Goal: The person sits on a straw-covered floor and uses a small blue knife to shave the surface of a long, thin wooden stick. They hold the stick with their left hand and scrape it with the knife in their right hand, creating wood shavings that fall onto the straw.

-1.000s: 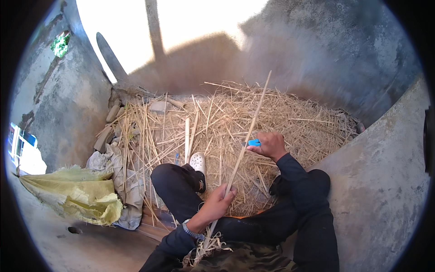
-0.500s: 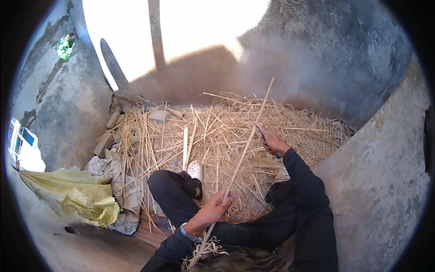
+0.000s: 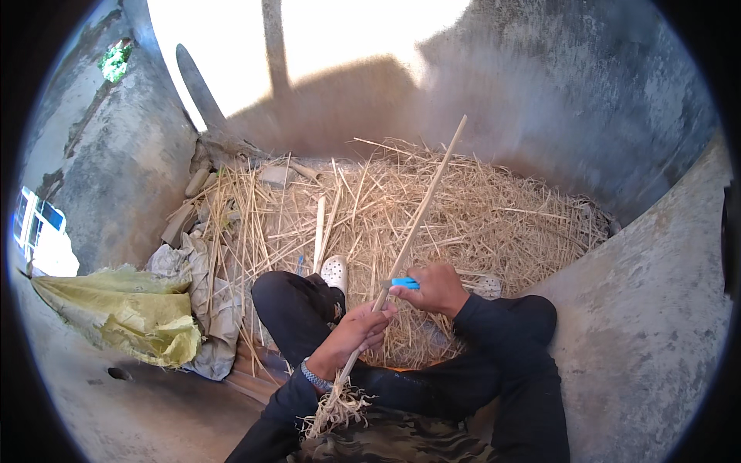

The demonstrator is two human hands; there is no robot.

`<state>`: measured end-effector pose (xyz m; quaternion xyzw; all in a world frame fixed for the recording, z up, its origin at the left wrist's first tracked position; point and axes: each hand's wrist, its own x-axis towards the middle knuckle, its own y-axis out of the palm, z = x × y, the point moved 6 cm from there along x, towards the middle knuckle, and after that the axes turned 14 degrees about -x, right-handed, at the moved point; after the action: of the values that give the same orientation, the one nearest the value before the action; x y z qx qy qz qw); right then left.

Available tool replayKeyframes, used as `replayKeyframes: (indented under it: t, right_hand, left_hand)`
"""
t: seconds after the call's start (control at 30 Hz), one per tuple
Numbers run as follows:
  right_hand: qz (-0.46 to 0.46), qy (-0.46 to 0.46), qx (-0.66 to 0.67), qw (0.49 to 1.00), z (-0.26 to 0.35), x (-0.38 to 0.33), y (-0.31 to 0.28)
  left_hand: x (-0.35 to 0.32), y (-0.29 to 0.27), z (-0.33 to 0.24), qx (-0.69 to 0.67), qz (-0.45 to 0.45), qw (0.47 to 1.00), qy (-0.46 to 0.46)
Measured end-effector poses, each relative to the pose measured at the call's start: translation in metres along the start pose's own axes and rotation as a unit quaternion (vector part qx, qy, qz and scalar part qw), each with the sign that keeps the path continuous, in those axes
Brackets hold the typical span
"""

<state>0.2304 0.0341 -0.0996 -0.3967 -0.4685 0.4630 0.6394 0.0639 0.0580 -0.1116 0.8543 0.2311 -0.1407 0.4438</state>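
Note:
My left hand (image 3: 357, 333) is closed around a long, pale bamboo strip (image 3: 426, 202), which slants from my lap up to the far right. Close above it, my right hand (image 3: 438, 288) grips a blue-handled knife (image 3: 406, 283) against the strip. The blade is small and hard to make out where it meets the strip. Curly shavings (image 3: 337, 410) bunch around the strip's lower end, over my lap. My bent left knee rests beside my left hand.
A thick layer of shavings and thin strips (image 3: 494, 224) covers the floor ahead. Concrete walls (image 3: 641, 278) rise close at the right and back. A torn yellow sack (image 3: 131, 309) and a grey sack (image 3: 220, 339) lie at left, near stones (image 3: 181, 224). White clogs (image 3: 335, 272) are on my feet.
My right hand has come down and toward me along the strip, bringing the knife close to my left hand. My left hand has shifted slightly left and up.

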Motion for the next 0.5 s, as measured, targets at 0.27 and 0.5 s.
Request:
replayKeyframes:
  t: [0.27, 0.5]
  right_hand:
    - [-0.018, 0.059, -0.061, 0.996, -0.027, 0.015, -0.007]
    - [-0.076, 0.038, -0.106, 0.991, -0.03, 0.017, -0.002]
  left_hand:
    - [-0.006, 0.003, 0.001, 0.079, -0.031, 0.996, 0.03]
    - [-0.013, 0.011, -0.002, 0.107, -0.022, 0.993, 0.043]
